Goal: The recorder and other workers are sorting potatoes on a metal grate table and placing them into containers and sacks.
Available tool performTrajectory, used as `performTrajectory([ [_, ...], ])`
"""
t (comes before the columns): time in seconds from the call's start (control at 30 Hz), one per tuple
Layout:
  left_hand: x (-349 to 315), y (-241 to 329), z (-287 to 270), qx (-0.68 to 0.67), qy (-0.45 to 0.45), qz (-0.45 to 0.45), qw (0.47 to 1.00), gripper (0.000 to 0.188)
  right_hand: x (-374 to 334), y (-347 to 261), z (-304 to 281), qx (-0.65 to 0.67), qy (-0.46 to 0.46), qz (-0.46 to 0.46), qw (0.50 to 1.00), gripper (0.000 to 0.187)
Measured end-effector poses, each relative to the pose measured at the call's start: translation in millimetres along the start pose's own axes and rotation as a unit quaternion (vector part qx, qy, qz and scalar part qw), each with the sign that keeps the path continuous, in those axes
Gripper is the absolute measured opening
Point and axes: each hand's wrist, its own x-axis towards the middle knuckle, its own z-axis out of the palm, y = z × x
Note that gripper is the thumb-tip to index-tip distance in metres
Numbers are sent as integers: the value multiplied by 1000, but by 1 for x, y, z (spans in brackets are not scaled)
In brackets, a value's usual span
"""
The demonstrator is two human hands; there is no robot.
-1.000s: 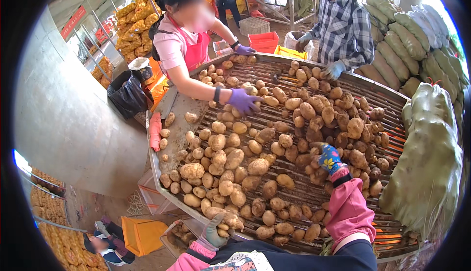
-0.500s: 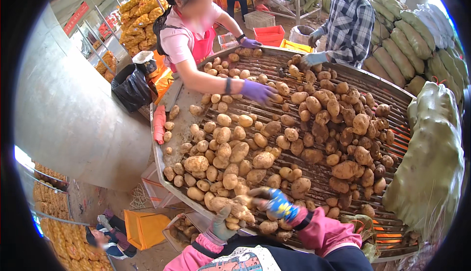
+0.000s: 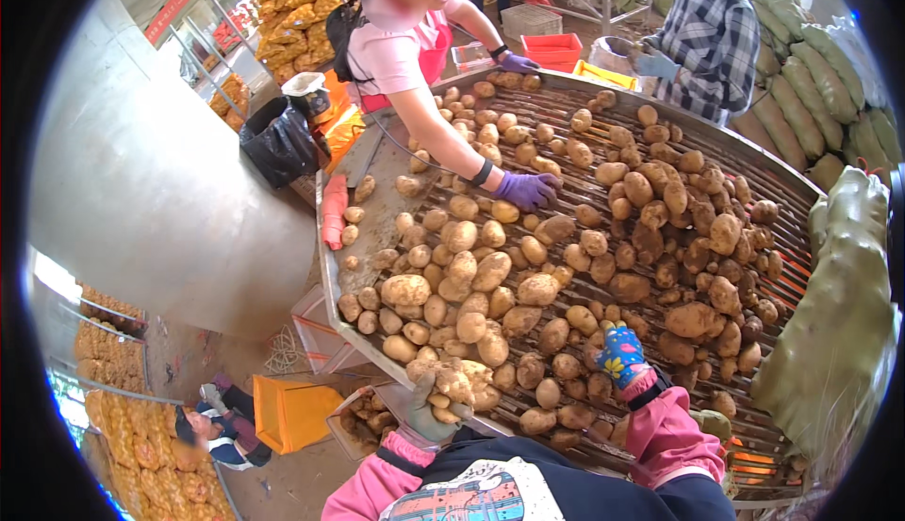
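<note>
My left hand (image 3: 426, 419), in a grey-green glove, is closed around a knobbly, lumpy potato (image 3: 452, 380) at the near edge of the slatted sorting table (image 3: 566, 97). Farther right, my right hand (image 3: 622, 356), in a blue floral glove, reaches over the potatoes with its fingers stretched forward, touching or just above them; the fingertips are partly hard to make out. Pale potatoes (image 3: 490, 271) lie in a loose group ahead of my left hand. Browner, soil-covered potatoes (image 3: 693, 318) are heaped to the right of my right hand.
Across the table, a co-worker's purple-gloved hand (image 3: 528, 191) rests among potatoes; another person in a checked shirt (image 3: 707, 49) stands at the far side. A green sack (image 3: 830, 304) bulges over the right edge. A concrete pillar (image 3: 170, 210) and orange crate (image 3: 294, 414) stand left.
My right hand has moved right, away from the knobbly potato, which stays in my left hand. The co-worker's purple glove has shifted, and the checked-shirt person's hands have drawn back from the table.
</note>
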Motion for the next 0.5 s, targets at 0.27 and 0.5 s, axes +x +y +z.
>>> performTrajectory([
  [0.27,15,5,16,194,18,41,980,43,-24,-3,13,23,-97,-18,995,54],
  [0.5,73,50,74,121,-4,96,988,45,-11,-7,-25,-70,21,50,996,48],
])
